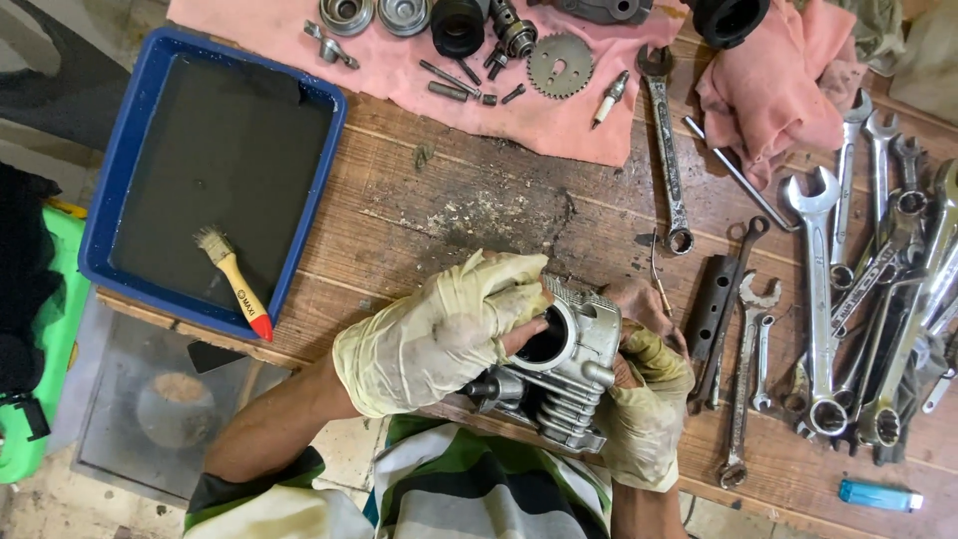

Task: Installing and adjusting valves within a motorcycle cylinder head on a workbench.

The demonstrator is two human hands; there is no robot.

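Right now I am watching both gloved hands clamp a finned metal engine cylinder (564,364) at the near edge of the wooden workbench (449,200), just above the striped shirt (479,489). My left hand (439,334) is wrapping over the top and side of the casting, fingers curled shut around it, with one fingertip dipping into the round bore, apparently so the part is staying steady while its opening is facing up toward the camera. My right hand (644,389) is cupping the far side, pressed against the fins and partly hidden behind the metal; it is closed on the cylinder, though I cannot tell exactly how its fingers are lying. Holding the piece tilted against the bench edge is, I judge, giving both support and a clear look into the bore. To the left, a blue tray (120,180) of dark liquid is sitting with a paintbrush (235,281) resting in it, handle toward the hands, close enough to reach. Along the far side, small parts, among them a sprocket (560,65), are lying spread on a pink cloth (559,125), probably so they are staying together. On the right, many spanners (878,299) are lying in a loose heap, and a blue lighter (878,495) is resting near the bench's front edge.
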